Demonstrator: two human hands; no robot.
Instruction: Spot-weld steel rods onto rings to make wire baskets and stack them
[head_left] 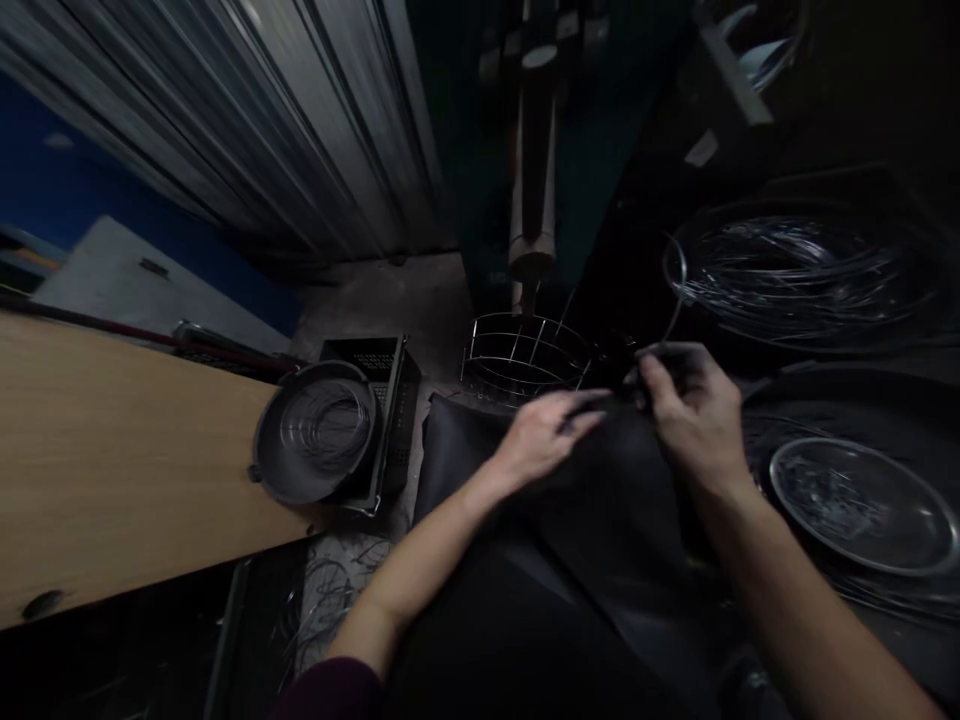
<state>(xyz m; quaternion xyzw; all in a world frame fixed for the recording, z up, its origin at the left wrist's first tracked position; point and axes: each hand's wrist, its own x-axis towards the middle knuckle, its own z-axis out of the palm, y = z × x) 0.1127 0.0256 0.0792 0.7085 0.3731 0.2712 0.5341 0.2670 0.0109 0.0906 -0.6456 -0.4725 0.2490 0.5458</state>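
Observation:
My right hand (pixel 694 415) has its thumb and fingers pinched together on a thin curved wire (pixel 681 275), which arcs up above the fingers. My left hand (pixel 547 435) reaches toward it with thumb and fingers stretched out, slightly apart. I see nothing between them, though they are a little blurred. The fingertips of both hands look dark. Just beyond my left hand, a round wire frame (pixel 512 358) made of rings and short upright wires sits below a machine's cylindrical arm (pixel 532 200). Its lower part is lost in shadow.
Coiled wires (pixel 795 265) fill a dark basin at the right. Nearer, a round dish (pixel 862 505) holds small metal pieces. At left, a black pan (pixel 315 430) with wire rings rests on a plastic crate (pixel 394 400) beside a wooden board (pixel 127 450). A dark apron covers my lap.

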